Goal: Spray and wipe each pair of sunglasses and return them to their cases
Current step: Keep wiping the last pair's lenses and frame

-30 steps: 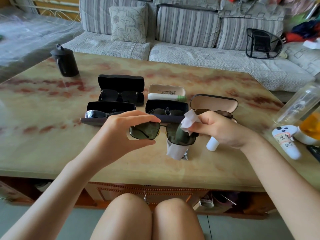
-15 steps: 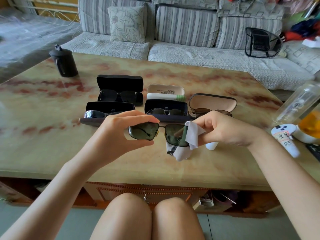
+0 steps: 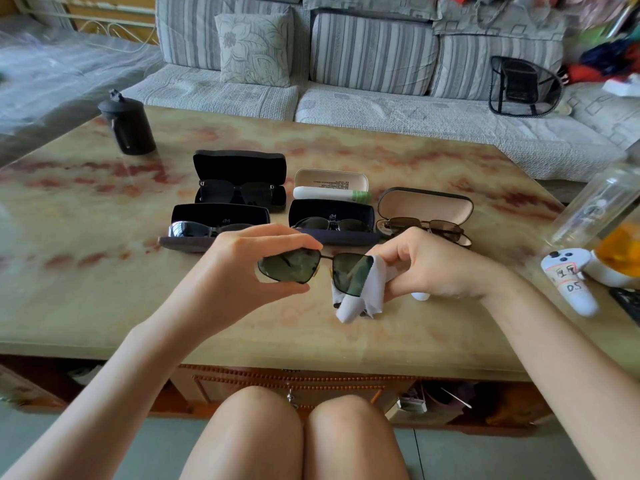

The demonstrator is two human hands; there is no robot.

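Left hand (image 3: pixel 235 268) is pinching the sunglasses (image 3: pixel 294 268) by the edge of one lens, thumb underneath and fingers on top. I reckon that's to steady the frame without smearing the glass. Right hand (image 3: pixel 433 268) has the cloth (image 3: pixel 360 299) pinched round the other lens, and my guess is that's so both faces get rubbed in one go. The loose end of the cloth just dangles.

The pair is up in the air over the near part of the surface (image 3: pixel 104 271), not resting on anything. A small white bottle (image 3: pixel 420 296) pokes out just under the right hand, probably the spray, parked within reach.

Beyond the hands, four open cases (image 3: pixel 332 211) sit with a pair lying in each, lids up so stuff can drop straight back in. The beige case (image 3: pixel 330 178) at the back has no glasses, only a white tube, so I'd bet that's home for this pair.
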